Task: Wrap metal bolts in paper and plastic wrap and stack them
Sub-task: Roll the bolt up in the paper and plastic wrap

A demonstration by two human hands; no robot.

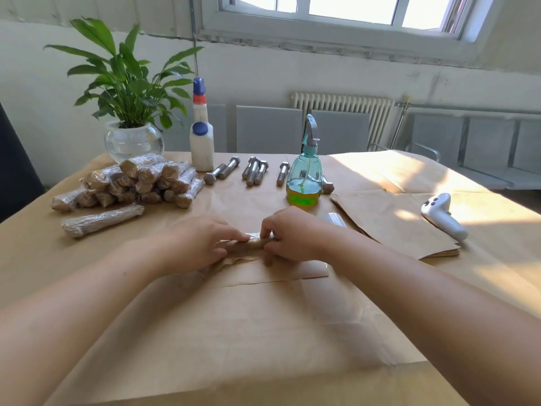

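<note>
Both hands work at the centre of the desk [292, 332], which is covered in brown kraft paper. Between them lies a paper-wrapped bolt [251, 245], lengthwise left to right, with a strip of clear plastic wrap [253, 234] glinting along its upper edge.

Left hand [202, 241]: fingers curled over the left end of the paper-wrapped bolt, fingertips pinching the film at its top. Right hand [288, 235]: fingers curled round the right end, thumb side toward the camera, gripping it. A loose flap of brown paper shows beneath the bundle.

Far left: stack of wrapped bolts [137, 183], piled several layers high, each in paper and shiny film. One more wrapped bolt [102, 221] lies alone just in front of the stack, apart from it.

Back row: bare metal bolts [254, 171] lying in small groups on the paper, heads mixed toward and away from the camera. A teal spray bottle [304, 177] holding yellow-green liquid stands in front of the rightmost ones, partly hiding them. A white bottle [201, 142] with blue caps stands behind the bolts, beside the stack. A potted plant [131, 92] in a glass bowl sits at the far left corner.

Right: pile of cut paper sheets [392, 224]; a white handheld controller [442, 215] rests at its far edge. A roll of plastic wrap [333, 219] peeks out behind the right wrist, mostly hidden.
</note>
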